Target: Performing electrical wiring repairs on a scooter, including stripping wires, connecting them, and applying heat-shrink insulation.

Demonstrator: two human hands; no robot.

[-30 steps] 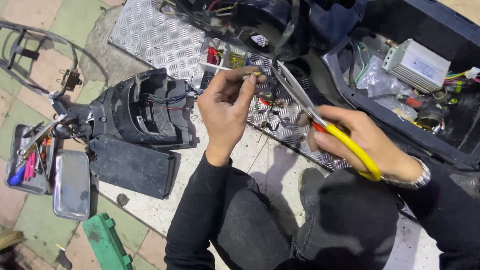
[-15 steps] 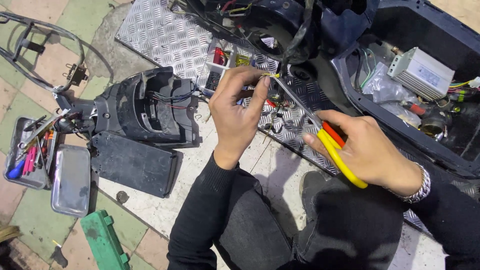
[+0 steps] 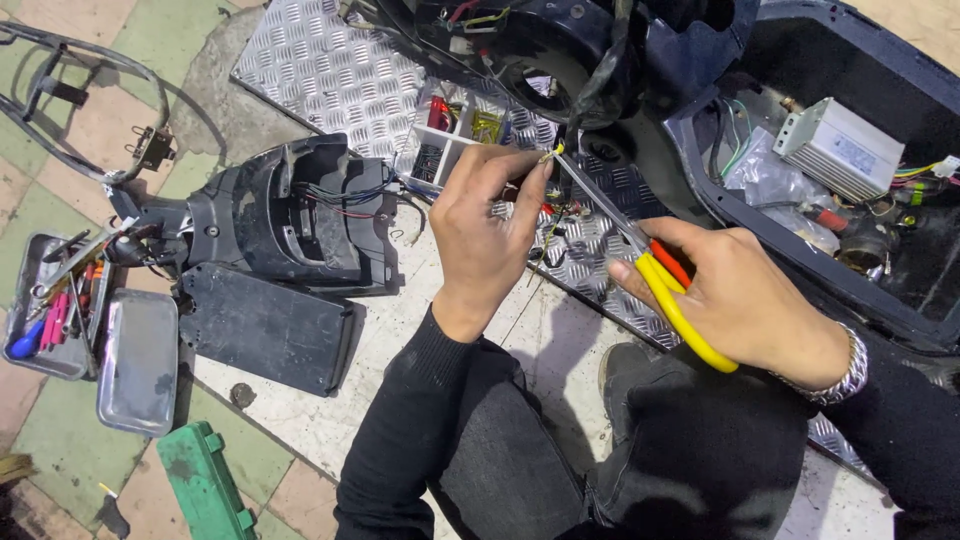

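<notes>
1. Black scooter body panel (image 3: 290, 215) lies left of both hands, beside the checker-plate footboard (image 3: 330, 70).
2. Right hand (image 3: 745, 295) is closed around yellow-handled pliers (image 3: 640, 250).
3. Left hand (image 3: 485, 225) pinches a yellow wire end (image 3: 552, 153), touching the plier tip above the footboard.

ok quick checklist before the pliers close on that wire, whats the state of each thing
1. Wire held: ok. The left hand pinches the yellow wire end between its fingertips.
2. Tool grip: ok. The right hand wraps the yellow handles of the pliers.
3. Plier tip at the wire: ok, it reaches up to the wire end.
4. Jaws around the wire or just beside it: cannot tell, too small.
5. Fingertips clear of the tip: not ok, they sit right next to it.
6. Other loose wires near the tip: cannot tell.
</notes>
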